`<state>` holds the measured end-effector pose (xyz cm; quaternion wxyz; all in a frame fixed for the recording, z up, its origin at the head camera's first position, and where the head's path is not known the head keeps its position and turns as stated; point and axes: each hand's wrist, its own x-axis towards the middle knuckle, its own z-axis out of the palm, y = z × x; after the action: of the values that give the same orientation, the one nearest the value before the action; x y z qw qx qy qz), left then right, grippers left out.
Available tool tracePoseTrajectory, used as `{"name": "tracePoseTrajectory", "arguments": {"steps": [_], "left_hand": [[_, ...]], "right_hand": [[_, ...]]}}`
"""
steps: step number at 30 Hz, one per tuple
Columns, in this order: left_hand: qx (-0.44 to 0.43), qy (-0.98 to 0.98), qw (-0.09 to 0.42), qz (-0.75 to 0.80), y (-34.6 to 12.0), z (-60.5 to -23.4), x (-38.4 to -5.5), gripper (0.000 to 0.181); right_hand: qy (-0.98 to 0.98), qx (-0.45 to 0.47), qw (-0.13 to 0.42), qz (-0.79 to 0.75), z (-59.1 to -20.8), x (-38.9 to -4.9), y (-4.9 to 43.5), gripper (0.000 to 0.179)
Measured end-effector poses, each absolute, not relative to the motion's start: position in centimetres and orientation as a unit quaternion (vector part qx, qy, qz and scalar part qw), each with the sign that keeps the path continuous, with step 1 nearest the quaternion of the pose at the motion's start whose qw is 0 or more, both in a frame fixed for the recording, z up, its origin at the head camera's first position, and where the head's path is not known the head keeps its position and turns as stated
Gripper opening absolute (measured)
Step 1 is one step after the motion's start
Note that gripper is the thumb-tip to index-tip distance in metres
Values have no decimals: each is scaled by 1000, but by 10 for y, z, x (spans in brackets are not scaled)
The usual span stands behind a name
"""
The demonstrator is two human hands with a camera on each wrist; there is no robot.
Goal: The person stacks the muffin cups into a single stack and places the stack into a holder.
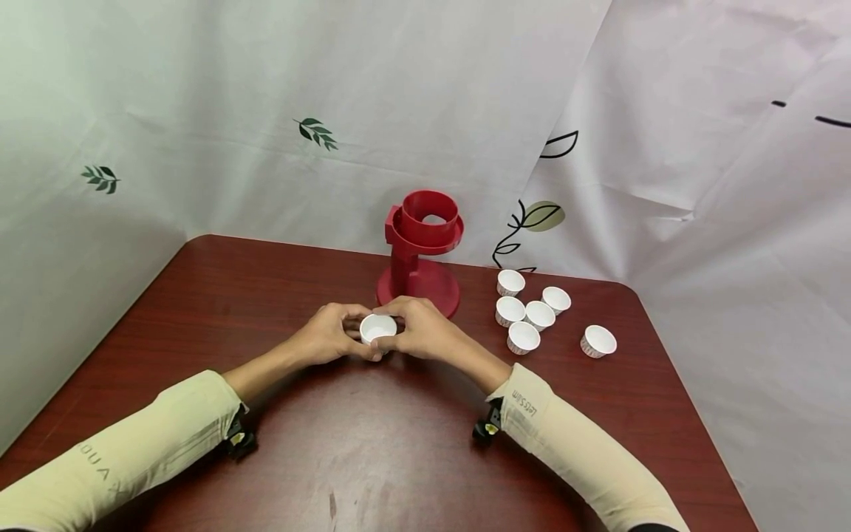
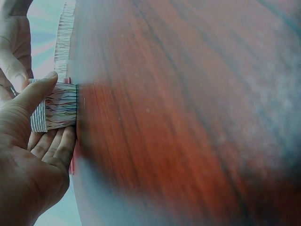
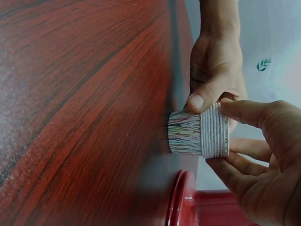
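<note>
A stack of nested white paper cups (image 1: 378, 329) with thin coloured wavy lines stands upright on the table between both hands; several rims show at its top in the right wrist view. My left hand (image 1: 327, 334) holds the stack from the left, thumb on the near side and fingers behind it. From the other side my right hand (image 1: 425, 329) grips the upper rims between thumb and fingers. Close behind the hands is a red stand (image 1: 439, 284) with a round base and a red cylindrical holder (image 1: 431, 233) on top, a white thing inside it.
Several single paper cups stand at the back right in a loose group, one of them a white cup (image 1: 523, 338). Another cup (image 1: 598, 341) is apart, farther right. A white printed cloth (image 1: 266, 185) hangs behind the brown table (image 1: 372, 451).
</note>
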<state>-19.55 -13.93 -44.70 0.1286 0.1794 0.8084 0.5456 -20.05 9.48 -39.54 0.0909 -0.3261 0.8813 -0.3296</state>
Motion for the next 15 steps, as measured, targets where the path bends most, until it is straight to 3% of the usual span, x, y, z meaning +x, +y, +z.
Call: {"name": "tracePoseTrajectory", "arguments": {"steps": [15], "left_hand": [[191, 829, 121, 511, -139, -443, -193, 58]], "right_hand": [[886, -306, 91, -338, -398, -202, 93, 46]]}}
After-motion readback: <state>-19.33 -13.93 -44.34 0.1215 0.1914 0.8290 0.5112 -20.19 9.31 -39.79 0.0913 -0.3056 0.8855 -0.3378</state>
